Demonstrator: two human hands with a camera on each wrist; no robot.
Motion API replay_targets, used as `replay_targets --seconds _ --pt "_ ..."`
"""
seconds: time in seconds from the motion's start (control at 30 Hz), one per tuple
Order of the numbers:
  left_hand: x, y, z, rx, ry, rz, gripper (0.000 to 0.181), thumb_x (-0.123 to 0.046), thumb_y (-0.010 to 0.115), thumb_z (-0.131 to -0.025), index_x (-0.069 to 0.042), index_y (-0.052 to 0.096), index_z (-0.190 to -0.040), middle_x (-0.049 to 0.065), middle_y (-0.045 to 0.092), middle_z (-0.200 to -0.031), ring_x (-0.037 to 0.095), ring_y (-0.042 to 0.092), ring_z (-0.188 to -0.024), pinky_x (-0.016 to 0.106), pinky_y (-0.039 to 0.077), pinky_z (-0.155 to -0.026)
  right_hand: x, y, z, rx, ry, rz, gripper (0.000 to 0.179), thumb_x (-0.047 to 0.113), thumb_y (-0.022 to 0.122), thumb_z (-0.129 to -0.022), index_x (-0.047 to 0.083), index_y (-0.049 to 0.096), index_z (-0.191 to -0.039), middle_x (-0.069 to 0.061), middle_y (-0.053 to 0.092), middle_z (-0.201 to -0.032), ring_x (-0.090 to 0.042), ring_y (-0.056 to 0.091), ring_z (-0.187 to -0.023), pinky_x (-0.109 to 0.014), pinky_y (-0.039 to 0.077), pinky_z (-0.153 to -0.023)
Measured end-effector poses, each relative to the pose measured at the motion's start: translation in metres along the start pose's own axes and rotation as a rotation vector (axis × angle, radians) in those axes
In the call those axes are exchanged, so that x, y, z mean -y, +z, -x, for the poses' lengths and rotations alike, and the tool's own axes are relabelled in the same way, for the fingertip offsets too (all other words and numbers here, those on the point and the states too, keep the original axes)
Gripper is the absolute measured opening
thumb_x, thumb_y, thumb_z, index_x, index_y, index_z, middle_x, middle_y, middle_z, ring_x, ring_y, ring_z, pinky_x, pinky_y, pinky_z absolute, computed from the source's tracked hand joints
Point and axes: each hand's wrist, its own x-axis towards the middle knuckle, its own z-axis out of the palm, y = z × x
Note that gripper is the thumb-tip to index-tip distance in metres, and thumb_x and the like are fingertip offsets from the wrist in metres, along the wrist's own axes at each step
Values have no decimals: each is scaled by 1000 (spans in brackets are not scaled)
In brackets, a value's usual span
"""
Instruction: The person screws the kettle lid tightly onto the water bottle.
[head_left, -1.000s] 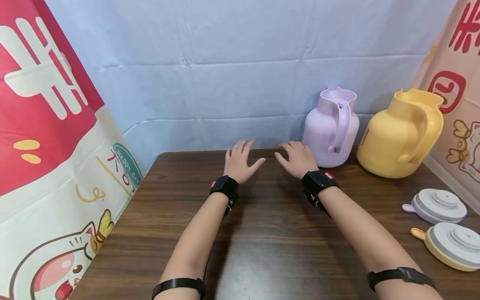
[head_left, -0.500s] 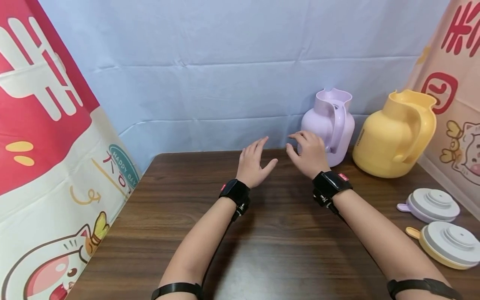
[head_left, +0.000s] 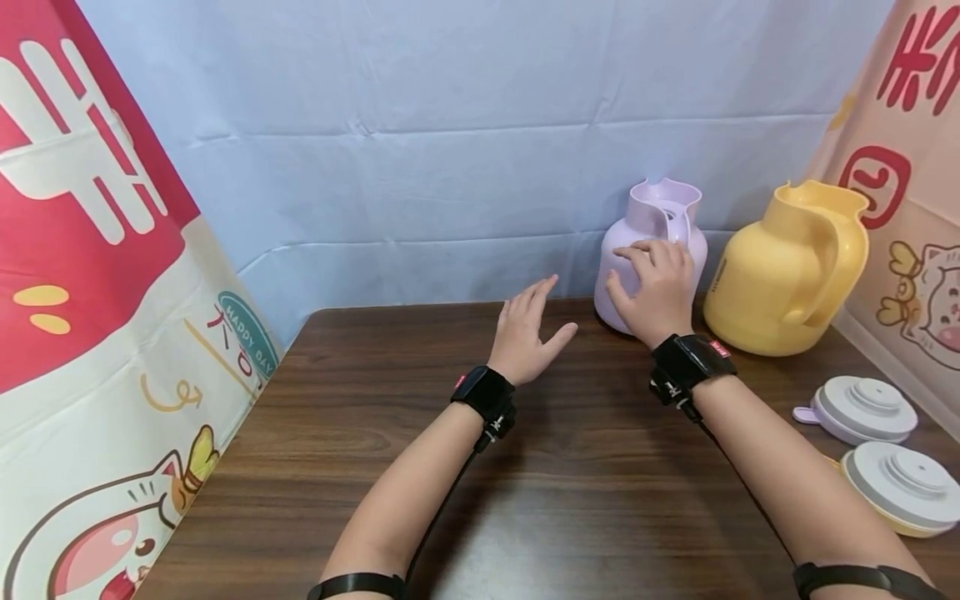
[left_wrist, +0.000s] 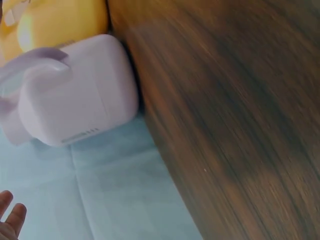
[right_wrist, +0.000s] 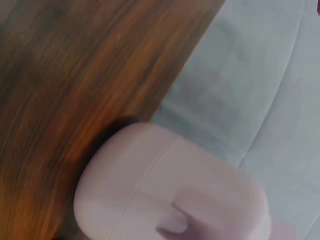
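In the head view a lilac jug (head_left: 643,218) stands upright at the back edge of the wooden table, its lid off. My right hand (head_left: 658,292) is in front of it, fingers spread and slightly bent, covering part of its body and handle. Whether the fingertips touch it cannot be told. The left hand (head_left: 522,337) hovers over the table left of the jug, fingers extended, thumb apart, holding nothing. Only its fingertips (left_wrist: 15,217) show in the left wrist view, well away from the lilac jug (left_wrist: 85,95). The right wrist view has the jug's body (right_wrist: 145,175) close by.
A yellow jug (head_left: 783,275) stands right of the lilac one. Two grey-topped lids lie at the right, a lilac-rimmed lid (head_left: 864,408) behind a yellow-rimmed lid (head_left: 903,483). A pale blue cloth (head_left: 420,167) hangs behind the table (head_left: 360,433), with printed cloths at both sides.
My right hand has moved right and up, from beside the lilac jug to in front of it. The left hand has drifted right, still with fingers extended.
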Motion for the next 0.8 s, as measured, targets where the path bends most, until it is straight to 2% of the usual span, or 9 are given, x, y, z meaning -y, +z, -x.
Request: replay_targets --seconds 0.17,0.3,0.37,0.57,0.8 --pt "-8 1 1 14 20 6 68 -44 51 -96 -21 20 -152 6 31 -150 24 29 -136 56 18 -109 -11 -8 -3 -52 77 71 39 25 54 -84 0 64 -113 -19 54 -115 -36 41 -117 -48 6 -111" --pt "-12 3 1 12 28 26 69 -44 52 -96 -22 20 -152 6 31 -151 23 28 -137 57 17 -109 -26 -11 0 -96 183 77 46 24 57 -83 3 59 -124 -19 50 -122 -33 37 -123 -45 2 -112" --pt "-14 5 1 12 25 39 68 -44 52 -96 -22 20 -152 6 31 -151 22 28 -137 57 17 -109 -33 -12 2 -113 243 63 50 23 59 -82 5 56 -128 -19 49 -124 -33 37 -123 -44 5 -112" --pt "-19 8 4 33 14 82 63 -42 52 -96 -21 27 -150 5 30 -151 22 27 -138 58 17 -109 -45 -12 9 -149 387 -11 56 20 64 -81 6 48 -133 -18 47 -127 -31 38 -122 -40 25 -106" --pt "-22 12 8 61 5 125 60 -42 52 -96 -21 32 -149 7 30 -151 22 26 -138 60 15 -109 -44 -10 13 -123 536 -79 61 20 65 -82 4 43 -137 -19 44 -127 -28 40 -117 -38 34 -99"
